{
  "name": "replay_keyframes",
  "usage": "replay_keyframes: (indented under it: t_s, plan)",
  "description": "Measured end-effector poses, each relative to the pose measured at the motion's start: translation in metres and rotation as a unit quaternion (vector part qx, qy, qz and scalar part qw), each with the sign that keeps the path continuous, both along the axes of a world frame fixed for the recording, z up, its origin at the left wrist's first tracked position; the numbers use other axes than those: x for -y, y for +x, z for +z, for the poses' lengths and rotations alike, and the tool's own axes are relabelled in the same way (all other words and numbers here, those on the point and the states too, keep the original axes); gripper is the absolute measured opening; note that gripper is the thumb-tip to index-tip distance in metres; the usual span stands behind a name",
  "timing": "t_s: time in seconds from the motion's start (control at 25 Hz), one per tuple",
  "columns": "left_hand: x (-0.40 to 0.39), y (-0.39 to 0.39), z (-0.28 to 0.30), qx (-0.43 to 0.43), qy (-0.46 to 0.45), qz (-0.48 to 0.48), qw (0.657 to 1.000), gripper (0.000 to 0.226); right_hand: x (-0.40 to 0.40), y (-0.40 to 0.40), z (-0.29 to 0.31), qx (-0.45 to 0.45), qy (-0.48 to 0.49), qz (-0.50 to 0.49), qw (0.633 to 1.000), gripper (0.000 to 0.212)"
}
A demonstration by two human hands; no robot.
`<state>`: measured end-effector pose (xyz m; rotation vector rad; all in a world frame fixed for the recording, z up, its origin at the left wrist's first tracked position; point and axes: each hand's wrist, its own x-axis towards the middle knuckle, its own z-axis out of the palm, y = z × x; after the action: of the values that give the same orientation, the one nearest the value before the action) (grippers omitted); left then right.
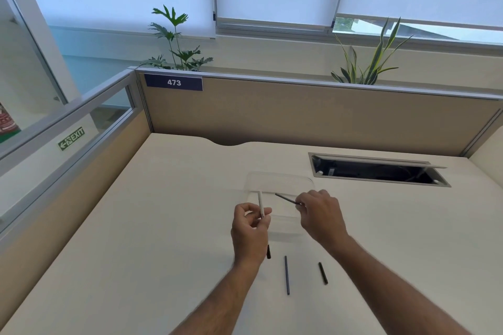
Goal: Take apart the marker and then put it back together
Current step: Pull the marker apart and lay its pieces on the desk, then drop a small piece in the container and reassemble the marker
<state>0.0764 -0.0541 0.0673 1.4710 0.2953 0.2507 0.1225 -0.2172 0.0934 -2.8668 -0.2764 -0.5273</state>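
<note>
My left hand [251, 228] pinches a thin white marker barrel [260, 202] that stands nearly upright above the desk. My right hand [321, 216] holds a thin dark ink rod [287, 198] by its right end, its free tip pointing left toward the barrel, a small gap apart. On the desk below lie three dark parts: a short black piece [268, 251] partly hidden by my left wrist, a long thin dark rod [287, 275], and a short black piece [323, 273].
A clear plastic tray [280, 182] lies on the cream desk [163, 226] just beyond my hands. An open cable hatch [378, 170] is sunk into the desk at the back right. Beige partition walls [299, 114] close the back and left.
</note>
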Motion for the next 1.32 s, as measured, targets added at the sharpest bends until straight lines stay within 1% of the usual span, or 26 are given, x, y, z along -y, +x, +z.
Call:
replay_keyframes:
  t_s: [0.08, 0.12, 0.2, 0.28, 0.4, 0.44, 0.52, 0.64, 0.72, 0.8, 0.88, 0.96, 1.0, 1.16, 1.24, 1.32]
  plan:
    - [-0.001, 0.001, 0.001, -0.004, 0.015, 0.001, 1.0, 0.035, 0.001, 0.013, -0.001, -0.011, -0.056, -0.003, 0.998, 0.008]
    - [-0.001, 0.002, 0.001, -0.005, 0.021, 0.0, 1.0, 0.034, 0.001, 0.017, -0.002, -0.017, -0.077, -0.004, 0.997, 0.01]
    - [-0.001, 0.003, 0.001, -0.002, 0.025, 0.004, 1.0, 0.023, 0.001, 0.024, -0.004, -0.027, -0.105, -0.008, 0.994, 0.013]
    - [-0.001, 0.003, 0.001, -0.002, 0.029, 0.011, 1.0, 0.013, 0.0, 0.03, -0.004, -0.031, -0.114, -0.01, 0.993, 0.015]
    - [-0.001, 0.001, 0.0, -0.005, 0.032, 0.009, 0.999, 0.011, 0.001, 0.03, -0.003, -0.023, -0.106, -0.013, 0.994, 0.018]
    - [-0.002, 0.001, 0.0, -0.008, 0.033, 0.008, 0.999, 0.011, 0.001, 0.028, -0.002, -0.018, -0.094, -0.011, 0.995, 0.019]
    - [-0.003, 0.001, -0.001, -0.012, 0.036, 0.006, 0.999, 0.011, 0.002, 0.021, -0.001, -0.003, -0.037, -0.005, 0.999, 0.019]
    - [-0.004, 0.001, -0.003, -0.015, 0.046, 0.002, 0.999, 0.009, -0.001, 0.003, -0.003, 0.015, 0.063, 0.006, 0.998, 0.01]
    - [-0.005, 0.001, -0.004, -0.016, 0.048, 0.001, 0.999, 0.008, -0.005, -0.012, -0.008, 0.009, 0.098, 0.012, 0.995, 0.006]
    - [-0.007, 0.0, -0.007, -0.018, 0.051, 0.002, 0.999, 0.007, -0.008, -0.026, -0.017, -0.039, 0.119, 0.002, 0.992, 0.01]
    - [-0.008, -0.001, -0.008, -0.022, 0.055, 0.002, 0.998, 0.007, -0.01, -0.037, -0.028, -0.15, 0.119, -0.034, 0.981, 0.014]
    - [-0.009, -0.002, -0.01, -0.025, 0.05, 0.002, 0.998, 0.007, -0.01, -0.046, -0.039, -0.273, 0.099, -0.073, 0.954, 0.02]
    - [-0.01, -0.003, -0.01, -0.026, 0.049, 0.001, 0.998, 0.007, -0.009, -0.049, -0.043, -0.314, 0.096, -0.092, 0.94, 0.023]
    - [-0.009, -0.002, -0.011, -0.028, 0.049, 0.001, 0.998, 0.006, -0.008, -0.056, -0.051, -0.398, 0.135, -0.139, 0.897, 0.036]
    - [-0.009, -0.002, -0.012, -0.031, 0.047, 0.0, 0.998, 0.005, -0.01, -0.059, -0.052, -0.421, 0.142, -0.138, 0.885, 0.034]
    - [-0.009, -0.003, -0.013, -0.031, 0.044, -0.001, 0.999, 0.005, -0.014, -0.062, -0.054, -0.433, 0.149, -0.137, 0.878, 0.028]
